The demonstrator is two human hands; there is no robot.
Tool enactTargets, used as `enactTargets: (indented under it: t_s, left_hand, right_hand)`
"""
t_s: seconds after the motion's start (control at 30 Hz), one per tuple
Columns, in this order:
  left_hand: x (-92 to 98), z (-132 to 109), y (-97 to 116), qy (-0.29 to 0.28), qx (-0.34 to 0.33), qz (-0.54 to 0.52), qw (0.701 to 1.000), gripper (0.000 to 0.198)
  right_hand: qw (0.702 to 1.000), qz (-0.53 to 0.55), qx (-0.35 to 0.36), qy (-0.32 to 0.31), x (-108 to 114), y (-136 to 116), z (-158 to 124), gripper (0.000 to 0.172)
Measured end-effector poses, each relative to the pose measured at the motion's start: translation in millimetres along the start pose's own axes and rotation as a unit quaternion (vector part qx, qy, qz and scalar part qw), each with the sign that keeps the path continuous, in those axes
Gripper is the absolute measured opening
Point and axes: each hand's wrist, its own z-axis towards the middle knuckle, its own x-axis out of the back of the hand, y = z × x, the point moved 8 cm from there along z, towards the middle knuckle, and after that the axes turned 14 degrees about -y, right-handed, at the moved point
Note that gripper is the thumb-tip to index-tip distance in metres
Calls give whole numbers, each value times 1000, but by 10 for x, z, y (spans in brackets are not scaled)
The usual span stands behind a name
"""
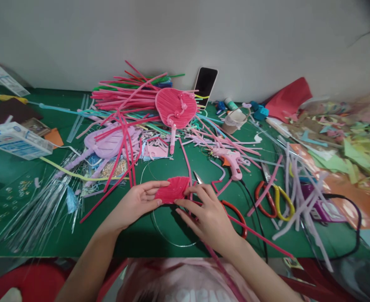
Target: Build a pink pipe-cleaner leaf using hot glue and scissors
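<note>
Green covers the table [134, 244], which stands against a plain pale wall [109, 37] and is crowded with craft supplies around a pink fan [167, 102] with beads across its face. Nearer the person than the fan, just beyond its handle, is a small red ribbed piece [172, 191], held above the table. The person's left hand [141, 197] grips its left end, the thumb along the lower edge and the fingers over the top. The right hand [211, 214] bends its fingers in, their tips touching the right edge; whether they pinch it cannot be told. Scissors with orange-red handles [241, 220] lie partly under that hand, right of the fan and nearer the person. Also to the fan's right are a pink glue gun [233, 161], a small bucket [235, 121] and a heap of paper scraps [354, 151]. Left of the fan are a bundle of pink sticks [118, 100], a purple fan [106, 143] and silver strands [34, 220]. Behind the fan, slightly right, a phone [206, 82] leans on the wall.
</note>
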Motion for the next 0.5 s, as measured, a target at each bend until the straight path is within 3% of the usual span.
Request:
enactTargets:
  t_s: [0.23,0.33,0.5]
  left_hand:
    - [12,-12,-32,3,6,-1,1000,42]
    - [15,-6,-36,2,0,-13,1000,41]
    - [-1,-1,-7,-6,-11,-19,1000,40]
  right_hand:
    - [999,30,10,34,43,-8,-25,17]
    - [996,54,-10,67,71,62,-38,15]
    - [994,63,-59,71,31,189,-45,4]
